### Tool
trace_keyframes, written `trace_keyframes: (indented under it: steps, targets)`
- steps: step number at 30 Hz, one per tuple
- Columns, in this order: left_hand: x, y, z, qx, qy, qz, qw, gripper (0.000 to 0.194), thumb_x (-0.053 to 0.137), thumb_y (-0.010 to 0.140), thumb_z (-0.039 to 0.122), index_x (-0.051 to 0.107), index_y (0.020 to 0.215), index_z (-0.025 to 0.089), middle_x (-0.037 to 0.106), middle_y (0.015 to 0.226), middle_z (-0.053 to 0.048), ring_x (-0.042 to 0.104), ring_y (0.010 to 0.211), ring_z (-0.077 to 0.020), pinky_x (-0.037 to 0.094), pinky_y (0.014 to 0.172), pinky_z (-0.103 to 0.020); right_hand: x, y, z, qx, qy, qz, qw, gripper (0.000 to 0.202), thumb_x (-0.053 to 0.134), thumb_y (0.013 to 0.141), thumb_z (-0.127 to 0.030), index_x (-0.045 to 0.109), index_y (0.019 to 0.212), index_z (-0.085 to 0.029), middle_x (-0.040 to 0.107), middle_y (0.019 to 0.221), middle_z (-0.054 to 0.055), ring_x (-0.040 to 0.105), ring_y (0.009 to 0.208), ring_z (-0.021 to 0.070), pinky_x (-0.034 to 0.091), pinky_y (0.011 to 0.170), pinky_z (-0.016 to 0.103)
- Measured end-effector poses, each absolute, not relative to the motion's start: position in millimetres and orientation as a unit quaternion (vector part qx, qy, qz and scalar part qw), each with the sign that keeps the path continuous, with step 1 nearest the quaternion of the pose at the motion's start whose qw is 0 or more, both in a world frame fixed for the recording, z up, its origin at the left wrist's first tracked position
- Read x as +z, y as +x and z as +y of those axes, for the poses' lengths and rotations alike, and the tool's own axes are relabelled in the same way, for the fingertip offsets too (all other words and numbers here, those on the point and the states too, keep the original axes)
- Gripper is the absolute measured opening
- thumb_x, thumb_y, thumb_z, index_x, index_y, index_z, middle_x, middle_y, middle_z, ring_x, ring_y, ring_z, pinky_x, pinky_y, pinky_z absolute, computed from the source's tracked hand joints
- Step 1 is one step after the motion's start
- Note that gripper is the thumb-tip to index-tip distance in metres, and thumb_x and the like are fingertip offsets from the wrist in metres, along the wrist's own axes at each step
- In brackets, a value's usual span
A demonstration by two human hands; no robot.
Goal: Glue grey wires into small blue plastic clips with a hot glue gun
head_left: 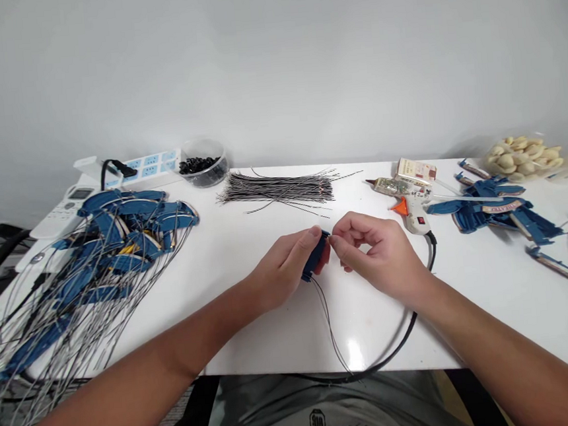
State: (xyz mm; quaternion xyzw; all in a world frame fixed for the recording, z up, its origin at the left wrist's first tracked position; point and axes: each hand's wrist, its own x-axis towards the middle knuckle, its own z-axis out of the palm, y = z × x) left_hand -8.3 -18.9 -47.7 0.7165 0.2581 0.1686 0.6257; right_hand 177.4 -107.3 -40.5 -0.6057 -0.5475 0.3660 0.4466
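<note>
Near the middle of the white table, my left hand [288, 262] is closed around a blue plastic piece [314, 258]. Thin dark wires [329, 315] hang from its lower end toward the table's front edge. My right hand [374, 251] is beside its upper end, with thumb and forefinger pinched together close to the piece. Whatever sits between those fingertips is too small to make out. Behind both hands lies a bundle of thin dark wires [279, 188].
At left, blue pieces with wires [121, 227] are heaped by a power strip [151, 168]. A clear tub [204, 170] holds small black parts. On the right are a glue gun [416, 211] with its black cord [413, 321], more blue pieces [497, 211] and a bag of pale nuts [522, 155].
</note>
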Motion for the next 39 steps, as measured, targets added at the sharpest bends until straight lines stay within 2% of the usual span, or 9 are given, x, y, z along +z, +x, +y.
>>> trace_keyframes:
  steps: [8, 13, 25, 39]
  targets:
    - [-50.6, -7.6, -17.8, 0.157, 0.716, 0.258, 0.629, 0.057, 0.03, 0.113, 0.054, 0.061, 0.083, 0.017, 0.06, 0.078, -0.001, 0.052, 0.073, -0.0148, 0.04, 0.071, -0.028, -40.9, 177.8, -106.7, 0.327, -0.613, -0.567, 0.442, 0.015, 0.066, 0.097, -0.027, 0.066, 0.084, -0.02, 0.063, 0.069, 0.0, 0.059, 0.065, 0.0145, 0.047, 0.061, 0.029]
    - [-52.2, -7.2, -17.2, 0.151, 0.713, 0.262, 0.633, 0.057, 0.029, 0.112, 0.054, 0.061, 0.083, 0.017, 0.06, 0.078, -0.002, 0.054, 0.075, -0.0162, 0.041, 0.072, -0.029, -40.7, 178.0, -106.0, 0.354, -0.611, -0.557, 0.437, 0.016, 0.065, 0.098, -0.03, 0.067, 0.087, -0.02, 0.065, 0.071, 0.0, 0.06, 0.066, 0.0149, 0.048, 0.063, 0.029]
    - [-52.8, -7.9, -15.1, 0.148, 0.715, 0.267, 0.629, 0.061, 0.03, 0.111, 0.059, 0.062, 0.08, 0.017, 0.059, 0.076, -0.002, 0.053, 0.072, -0.0155, 0.039, 0.069, -0.03, -43.0, 177.9, -105.6, 0.345, -0.609, -0.579, 0.419, 0.018, 0.065, 0.099, -0.032, 0.065, 0.085, -0.021, 0.061, 0.072, -0.001, 0.057, 0.069, 0.0146, 0.042, 0.058, 0.027]
    - [-56.0, -8.2, -15.2, 0.145, 0.703, 0.25, 0.65, 0.064, 0.025, 0.113, 0.057, 0.063, 0.081, 0.016, 0.062, 0.075, -0.002, 0.054, 0.071, -0.0146, 0.04, 0.07, -0.028, -40.9, 177.5, -106.0, 0.36, -0.602, -0.575, 0.421, 0.018, 0.063, 0.1, -0.031, 0.065, 0.085, -0.021, 0.064, 0.072, 0.0, 0.059, 0.069, 0.0155, 0.043, 0.062, 0.029]
